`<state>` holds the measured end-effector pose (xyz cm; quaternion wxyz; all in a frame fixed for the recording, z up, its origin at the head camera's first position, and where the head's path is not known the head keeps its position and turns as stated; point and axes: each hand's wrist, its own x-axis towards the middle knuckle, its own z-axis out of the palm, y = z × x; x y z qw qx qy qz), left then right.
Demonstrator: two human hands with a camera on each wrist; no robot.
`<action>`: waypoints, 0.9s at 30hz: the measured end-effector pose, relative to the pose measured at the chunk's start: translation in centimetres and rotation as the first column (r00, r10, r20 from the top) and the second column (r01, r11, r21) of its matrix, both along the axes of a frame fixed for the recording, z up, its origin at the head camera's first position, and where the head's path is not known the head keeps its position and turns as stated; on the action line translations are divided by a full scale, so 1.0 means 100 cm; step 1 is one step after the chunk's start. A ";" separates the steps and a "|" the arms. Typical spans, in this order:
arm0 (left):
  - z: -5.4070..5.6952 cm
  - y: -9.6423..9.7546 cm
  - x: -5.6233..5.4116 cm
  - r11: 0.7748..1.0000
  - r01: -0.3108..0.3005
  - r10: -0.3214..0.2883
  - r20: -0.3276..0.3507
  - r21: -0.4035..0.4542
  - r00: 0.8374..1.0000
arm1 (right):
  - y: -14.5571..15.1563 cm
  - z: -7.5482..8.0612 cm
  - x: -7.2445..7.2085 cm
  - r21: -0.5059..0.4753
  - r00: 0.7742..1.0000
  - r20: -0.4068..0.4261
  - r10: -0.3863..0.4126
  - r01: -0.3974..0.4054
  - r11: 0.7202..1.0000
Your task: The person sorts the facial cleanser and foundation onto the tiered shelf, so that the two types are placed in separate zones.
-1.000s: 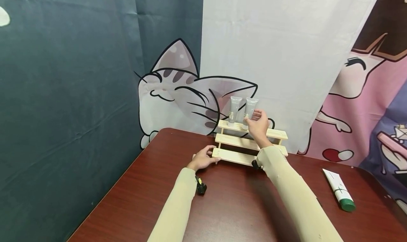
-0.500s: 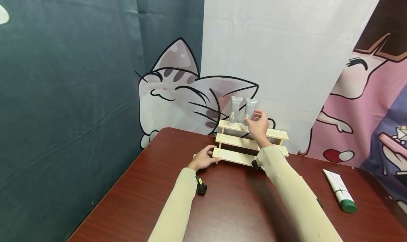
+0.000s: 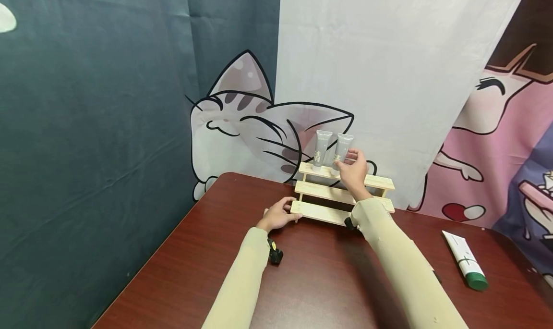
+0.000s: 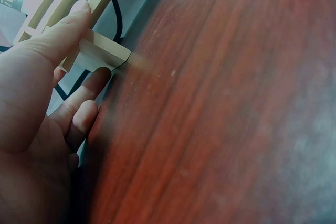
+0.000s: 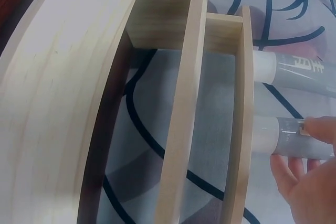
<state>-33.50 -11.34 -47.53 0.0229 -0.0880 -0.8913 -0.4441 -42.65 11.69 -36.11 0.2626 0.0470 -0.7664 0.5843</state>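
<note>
Grey and slim, the right-hand squeeze tube is at the top plank of a three-tier wooden stand, its long axis near vertical, leaning slightly right, flat crimped end up and white cap down. The right hand pinches its lower body between thumb and fingers, partly covering a pale character. Just left, a matching tube stands cap down, its large character apparently 清; smaller print is too fine to read. Pale, straight-grained planks step up toward a cat-printed cloth backdrop. The left hand grips the lowest plank's left end, thumb along its front. On the reddish-brown, wood-grained table lies a white tube with dark-green lines, its ridged-looking green cap pointing toward the person.
</note>
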 end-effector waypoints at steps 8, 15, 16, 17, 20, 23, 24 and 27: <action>0.000 0.002 0.002 1.000 0.005 -0.005 -0.006 0.014 1.000 | 0.002 -0.001 0.000 0.005 1.000 0.019 -0.010 0.010 1.000; 0.001 0.002 0.000 1.000 -0.004 0.003 -0.024 -0.008 1.000 | 0.002 0.000 -0.001 0.001 1.000 -0.006 0.014 -0.014 1.000; 0.001 0.002 0.000 1.000 -0.005 0.005 -0.015 -0.003 1.000 | 0.002 0.000 -0.001 0.002 1.000 -0.007 0.016 -0.016 1.000; 0.000 0.002 -0.001 1.000 -0.006 0.006 -0.011 -0.003 1.000 | 0.002 0.000 -0.001 0.001 1.000 -0.008 0.019 -0.019 1.000; -0.001 0.001 -0.002 1.000 -0.004 0.004 -0.003 -0.009 1.000 | 0.003 0.000 0.000 0.005 1.000 0.000 0.019 -0.019 1.000; -0.002 0.001 -0.003 1.000 -0.003 0.003 -0.006 -0.016 1.000 | 0.002 0.000 0.001 0.009 1.000 0.015 0.018 -0.018 1.000; -0.002 0.000 -0.003 1.000 -0.003 0.003 -0.009 -0.016 1.000 | 0.002 0.000 0.001 0.010 1.000 0.018 0.020 -0.021 1.000; 0.000 0.000 -0.002 1.000 -0.005 0.005 -0.005 -0.017 1.000 | 0.002 0.000 0.001 0.008 0.999 0.017 0.029 -0.029 1.000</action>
